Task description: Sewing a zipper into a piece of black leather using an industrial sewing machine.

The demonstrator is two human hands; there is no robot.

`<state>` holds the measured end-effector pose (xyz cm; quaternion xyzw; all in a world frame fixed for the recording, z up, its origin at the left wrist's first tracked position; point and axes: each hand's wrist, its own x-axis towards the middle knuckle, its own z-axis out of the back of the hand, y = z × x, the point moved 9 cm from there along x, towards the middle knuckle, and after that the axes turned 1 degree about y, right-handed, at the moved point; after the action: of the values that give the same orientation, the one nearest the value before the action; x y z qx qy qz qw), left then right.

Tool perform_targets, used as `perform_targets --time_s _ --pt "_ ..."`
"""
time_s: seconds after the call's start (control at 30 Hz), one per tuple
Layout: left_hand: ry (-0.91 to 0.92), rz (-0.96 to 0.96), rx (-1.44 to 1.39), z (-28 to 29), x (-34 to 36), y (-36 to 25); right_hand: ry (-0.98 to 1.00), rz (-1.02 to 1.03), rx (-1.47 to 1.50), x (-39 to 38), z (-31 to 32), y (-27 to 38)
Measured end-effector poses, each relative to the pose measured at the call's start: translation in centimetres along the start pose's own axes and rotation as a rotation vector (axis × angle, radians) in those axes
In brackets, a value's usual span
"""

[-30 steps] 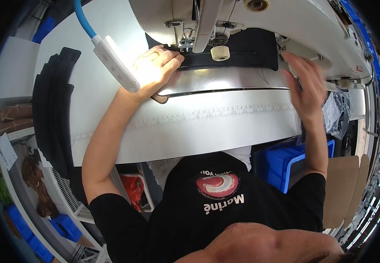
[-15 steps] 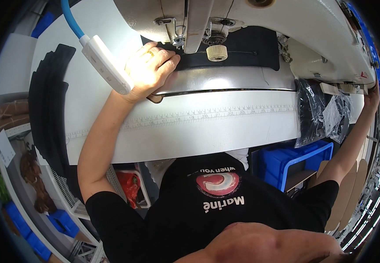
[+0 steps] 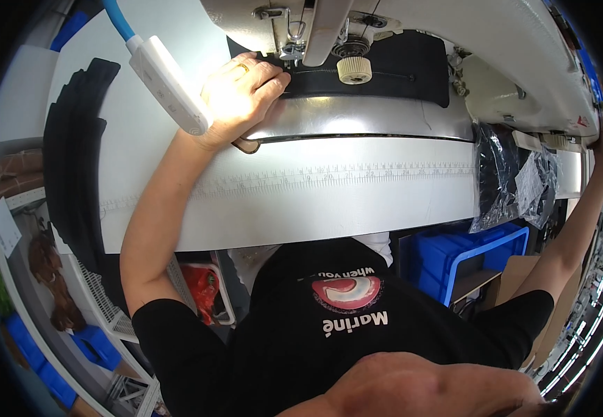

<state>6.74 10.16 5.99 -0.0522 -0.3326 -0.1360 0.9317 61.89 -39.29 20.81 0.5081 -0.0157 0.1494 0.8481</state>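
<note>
A piece of black fabric (image 3: 385, 90) with a line of stitching lies under the head of the white sewing machine (image 3: 482, 42). My left hand (image 3: 246, 94), with a ring on one finger, rests at the fabric's left end, close beside the presser foot (image 3: 292, 54). Its fingers are bent and held together, pressing on the cloth; the fingertips are partly hidden. My right arm reaches to the machine's far right end, where my right hand (image 3: 602, 139) is mostly out of sight behind the housing, its fingers hidden.
A white lamp (image 3: 169, 87) on a blue cable hangs just left of my left hand. Stacked black fabric pieces (image 3: 72, 167) drape over the table's left side. A clear plastic bag (image 3: 517, 177) lies at the right, above a blue bin (image 3: 468, 257). A printed ruler (image 3: 329, 176) crosses the tabletop.
The view has shifted slightly. My right hand has moved a little up around the machine's right end and shows less. My left hand stays on the fabric beside the presser foot.
</note>
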Motion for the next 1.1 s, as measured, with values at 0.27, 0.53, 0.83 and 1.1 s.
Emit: perform_targets --time_s 0.27,0.53,0.83,1.1 --pt "0.101 0.038 0.063 -0.9 -0.6 0.4 -0.322 -0.053 0.600 -3.7 -1.0 -4.0" --pt "0.022 -0.002 0.049 -0.6 -0.6 0.2 -0.300 -0.284 0.446 -3.3 -1.3 -2.3" --pt "0.145 0.085 0.021 -0.7 -1.0 0.1 -0.340 -0.229 0.515 -5.1 -2.2 -2.3" --pt "-0.011 0.064 -0.015 0.0 -1.2 -0.1 -0.389 -0.159 0.486 -4.6 -1.4 -2.1"
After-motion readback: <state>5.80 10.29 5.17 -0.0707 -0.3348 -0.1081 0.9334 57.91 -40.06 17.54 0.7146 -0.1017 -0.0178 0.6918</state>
